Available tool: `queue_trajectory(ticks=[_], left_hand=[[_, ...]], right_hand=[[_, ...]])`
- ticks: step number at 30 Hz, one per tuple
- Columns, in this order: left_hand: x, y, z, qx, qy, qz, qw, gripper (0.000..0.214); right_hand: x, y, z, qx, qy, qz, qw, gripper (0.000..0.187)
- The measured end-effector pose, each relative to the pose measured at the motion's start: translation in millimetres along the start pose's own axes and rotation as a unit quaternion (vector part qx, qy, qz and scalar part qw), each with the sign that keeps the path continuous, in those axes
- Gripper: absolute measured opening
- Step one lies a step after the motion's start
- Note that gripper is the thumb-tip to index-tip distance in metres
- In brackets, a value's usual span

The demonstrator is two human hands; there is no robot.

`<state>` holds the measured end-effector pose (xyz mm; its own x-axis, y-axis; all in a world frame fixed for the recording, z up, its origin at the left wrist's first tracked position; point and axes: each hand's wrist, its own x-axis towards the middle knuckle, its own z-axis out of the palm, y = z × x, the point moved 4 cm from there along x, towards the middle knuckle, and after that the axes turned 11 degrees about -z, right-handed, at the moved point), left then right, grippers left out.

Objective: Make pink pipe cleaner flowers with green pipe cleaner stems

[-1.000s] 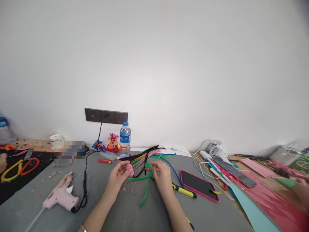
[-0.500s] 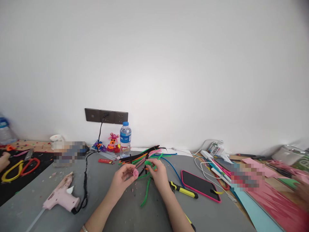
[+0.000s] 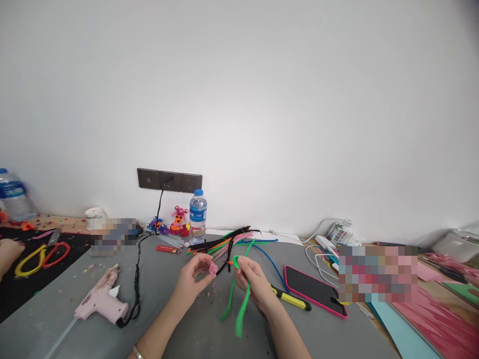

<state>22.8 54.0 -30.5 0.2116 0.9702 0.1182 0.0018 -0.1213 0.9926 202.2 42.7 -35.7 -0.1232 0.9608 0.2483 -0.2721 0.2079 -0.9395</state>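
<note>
My left hand [image 3: 192,279] pinches a small pink pipe-cleaner ball [image 3: 213,269] between thumb and fingertips. A little to its right, my right hand [image 3: 256,281] is closed on a green pipe cleaner [image 3: 242,311]; its upper end is coiled and a long tail hangs below the fingers. The two hands are apart. Beneath them, another green strand [image 3: 227,303] shows near the mat's middle. Behind the hands lies a bundle of coloured pipe cleaners [image 3: 220,243], black, orange, pink and green.
A pink glue gun [image 3: 103,299] lies left on the grey mat [image 3: 194,334]. A water bottle [image 3: 198,214] and small pipe-cleaner figures [image 3: 178,222] stand near the wall. Right are a yellow cutter [image 3: 294,300] and a phone [image 3: 316,291]. Far left, another person's hand [image 3: 9,254] is near scissors [image 3: 56,254].
The green tail now hangs down from my right hand, blurred at its end. The coil has turned in my fingers. My left hand still holds the pink ball. The view has shifted slightly left.
</note>
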Motion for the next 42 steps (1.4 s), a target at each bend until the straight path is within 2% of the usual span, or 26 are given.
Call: queue_trajectory(ticks=[3, 5, 10, 13, 19, 23, 26, 30, 33, 38, 42], left_hand=[[-2, 3, 4.3, 0.036, -0.024, 0.0, 0.999, 0.028], [-4, 4, 7.7, 0.056, -0.046, -0.004, 0.997, 0.028], [-7, -3, 14.3, 0.078, -0.097, -0.022, 0.992, 0.025], [-7, -4, 15.1, 0.092, -0.099, -0.029, 0.99, 0.023], [-3, 4, 8.4, 0.11, -0.044, -0.007, 0.993, 0.016], [-2, -4, 8.9, 0.071, -0.059, -0.045, 0.995, 0.02], [-2, -6, 9.5, 0.036, -0.061, -0.056, 0.996, 0.026], [-4, -3, 11.3, 0.011, -0.084, -0.082, 0.993, 0.03], [-5, -1, 13.5, 0.01, -0.108, -0.105, 0.989, 0.03], [-10, 6, 18.8, 0.054, -0.14, -0.112, 0.982, 0.029], [-10, 4, 20.1, 0.04, -0.141, -0.122, 0.982, 0.029]], right_hand=[[-4, 2, 14, -0.02, -0.068, 0.026, 0.997, 0.046], [-5, 5, 20, -0.031, -0.084, 0.031, 0.996, 0.046], [2, 13, 12, -0.03, -0.036, 0.029, 0.998, 0.048], [5, 16, 6, -0.052, -0.026, 0.013, 0.998, 0.049], [0, 8, 15, -0.176, -0.077, -0.07, 0.979, 0.044], [-5, 0, 23, -0.254, -0.097, -0.126, 0.954, 0.042], [-6, -2, 26, -0.266, -0.107, -0.129, 0.949, 0.044], [-5, -2, 23, -0.226, -0.073, -0.121, 0.964, 0.035], [-4, -4, 19, -0.235, -0.037, -0.144, 0.961, 0.03], [-4, -11, 16, -0.266, 0.011, -0.173, 0.948, 0.032], [-3, -10, 15, -0.239, 0.024, -0.16, 0.957, 0.034]])
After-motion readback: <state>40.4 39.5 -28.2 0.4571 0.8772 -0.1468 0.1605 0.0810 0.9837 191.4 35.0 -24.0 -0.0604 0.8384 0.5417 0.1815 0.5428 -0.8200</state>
